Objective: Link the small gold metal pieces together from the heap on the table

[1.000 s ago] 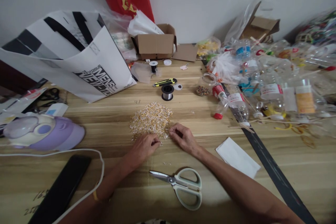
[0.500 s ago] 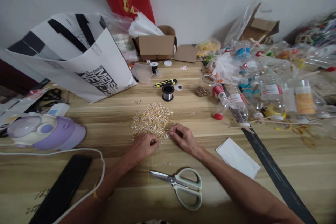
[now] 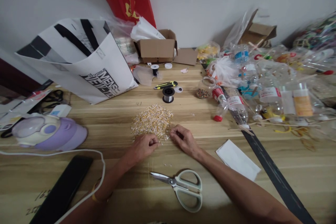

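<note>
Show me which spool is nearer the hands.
The black spool with a silvery winding, just beyond the glittering pile; the other spool, white-topped and dark-wound, stands farther back.

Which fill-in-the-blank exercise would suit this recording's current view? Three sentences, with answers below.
At the heap of small shiny gold-and-silver pieces, the person's ____ hand is nearer the flat rectangular white sheet.
The blades of the pale-handled metal scissors point toward the picture's ____ side.
The black round spool of silver-coloured strand lies beside the slim utility knife, coloured black and ____.
Missing words: right; left; yellow.
</note>
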`<state>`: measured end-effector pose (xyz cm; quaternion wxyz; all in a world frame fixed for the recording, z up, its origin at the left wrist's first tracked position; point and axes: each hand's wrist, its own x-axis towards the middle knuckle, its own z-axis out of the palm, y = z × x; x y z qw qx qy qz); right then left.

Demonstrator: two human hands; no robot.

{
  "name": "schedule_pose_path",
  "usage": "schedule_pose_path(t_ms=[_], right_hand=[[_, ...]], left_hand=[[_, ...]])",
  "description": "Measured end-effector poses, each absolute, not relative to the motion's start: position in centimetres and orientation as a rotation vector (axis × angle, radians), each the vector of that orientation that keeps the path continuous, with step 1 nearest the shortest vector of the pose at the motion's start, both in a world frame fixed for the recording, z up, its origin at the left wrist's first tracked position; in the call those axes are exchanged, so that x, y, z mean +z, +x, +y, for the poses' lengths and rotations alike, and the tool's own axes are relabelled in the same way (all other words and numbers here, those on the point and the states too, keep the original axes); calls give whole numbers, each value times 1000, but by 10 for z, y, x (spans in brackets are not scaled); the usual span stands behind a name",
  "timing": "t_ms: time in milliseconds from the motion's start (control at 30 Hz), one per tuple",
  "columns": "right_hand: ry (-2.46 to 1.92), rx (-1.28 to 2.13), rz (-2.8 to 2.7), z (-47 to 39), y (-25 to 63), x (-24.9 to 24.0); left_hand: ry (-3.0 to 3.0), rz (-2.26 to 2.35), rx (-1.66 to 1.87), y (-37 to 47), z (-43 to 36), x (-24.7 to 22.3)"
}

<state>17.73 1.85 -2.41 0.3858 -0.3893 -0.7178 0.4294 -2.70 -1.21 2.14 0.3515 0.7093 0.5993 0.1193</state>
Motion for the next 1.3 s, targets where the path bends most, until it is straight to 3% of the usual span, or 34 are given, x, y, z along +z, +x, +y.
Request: schedule_pose_path(t_ms=[433,767,1300], right_hand=[[-956,1077,-1829,19,177,-25],[-955,1072,-1841,18,178,-22],[-882,1038,-1883,13,176,-10]], left_hand=[[1816,1539,404,-32,-12,22],[1945,1587,204,-31,-12,26],[1800,1345,435,-38,-8,26]])
